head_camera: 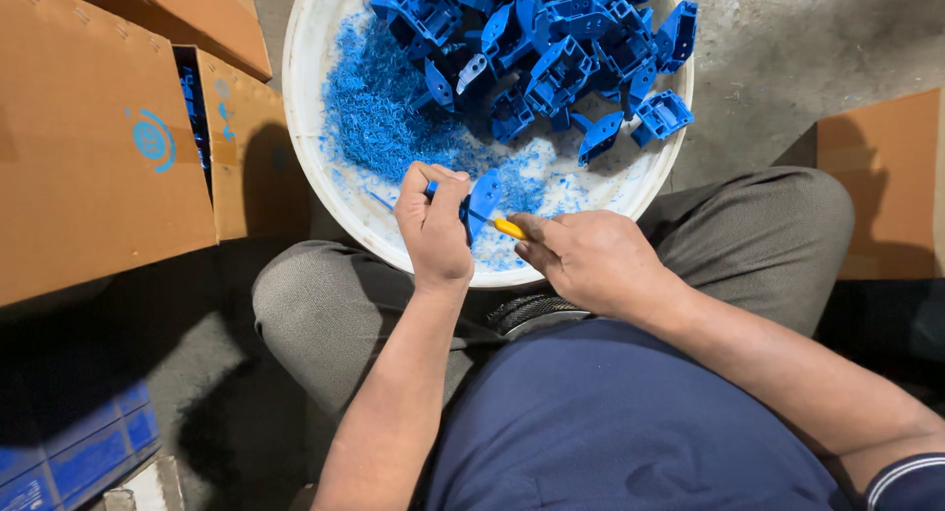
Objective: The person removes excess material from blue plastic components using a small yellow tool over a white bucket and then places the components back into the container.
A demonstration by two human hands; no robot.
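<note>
Over the white basin's [313, 127] lower rim, mid-frame, the left hand [435, 230] grips a blue plastic part [482, 200] while the right hand [591, 260] closes around a yellow-handled knife [509, 228]. Shavings [379, 107] lie heaped at left; many untrimmed-looking parts [551, 48] remain piled at top.

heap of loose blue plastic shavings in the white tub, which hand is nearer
Left. The left hand, holding a blue plastic part, sits just below the heap of blue plastic shavings; the right hand, holding a yellow-handled knife, is farther right.
</note>
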